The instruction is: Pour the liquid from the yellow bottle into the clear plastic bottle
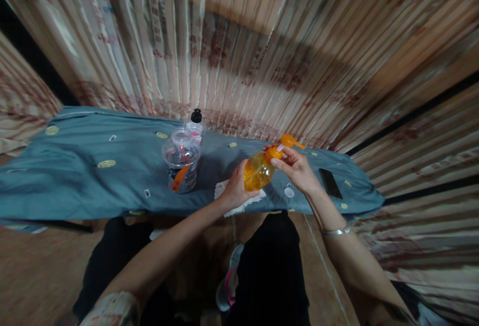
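Note:
A clear pump bottle (259, 172) of yellow liquid tilts to the right above the table's front part. My left hand (237, 186) is wrapped round its lower body. At the neck, my right hand (295, 167) has its fingers closed on the orange collar (273, 154), just below the orange pump head (291, 141). A white lacy cloth (239, 207) lies under the left hand at the table edge. Further left stands a clear plastic tub (182, 163) with an orange label, and behind it a clear bottle with a black cap (196, 116).
The narrow table wears a blue-green cloth (86, 161) with yellow patterns. A dark phone (331, 183) lies near its right end. Pleated curtains (232, 56) hang close behind, and dark poles (415, 111) slant at the sides. My knees are below the front edge.

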Tool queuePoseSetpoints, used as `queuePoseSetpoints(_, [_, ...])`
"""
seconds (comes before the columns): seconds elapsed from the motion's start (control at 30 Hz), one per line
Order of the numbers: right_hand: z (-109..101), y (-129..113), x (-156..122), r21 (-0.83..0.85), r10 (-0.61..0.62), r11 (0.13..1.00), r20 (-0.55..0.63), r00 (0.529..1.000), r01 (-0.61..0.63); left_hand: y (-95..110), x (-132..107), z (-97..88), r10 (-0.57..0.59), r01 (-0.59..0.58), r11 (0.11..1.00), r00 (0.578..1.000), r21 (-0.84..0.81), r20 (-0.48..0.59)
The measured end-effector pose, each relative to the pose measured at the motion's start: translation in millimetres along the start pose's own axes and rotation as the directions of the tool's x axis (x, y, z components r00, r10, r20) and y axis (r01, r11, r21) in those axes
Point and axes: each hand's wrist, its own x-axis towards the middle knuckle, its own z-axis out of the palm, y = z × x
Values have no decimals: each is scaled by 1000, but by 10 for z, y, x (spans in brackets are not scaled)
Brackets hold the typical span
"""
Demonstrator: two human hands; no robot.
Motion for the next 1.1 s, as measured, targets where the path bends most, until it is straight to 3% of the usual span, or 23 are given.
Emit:
queuePoseSetpoints(0.37, [-80, -95, 81, 2, 47, 999, 132, 990, -47, -42, -4, -25, -4, 4, 1000, 1000, 12, 12])
queuePoseSetpoints(0.63, [-145, -193, 114, -106, 21, 994, 161, 987, -4, -9, -2, -42, 3, -3, 1000, 1000, 18, 22])
queuePoseSetpoints(1.1, [-146, -162, 176, -106, 36, 994, 180, 983, -17, 3, 5, -64, -10, 10, 1000, 1000, 13, 27])
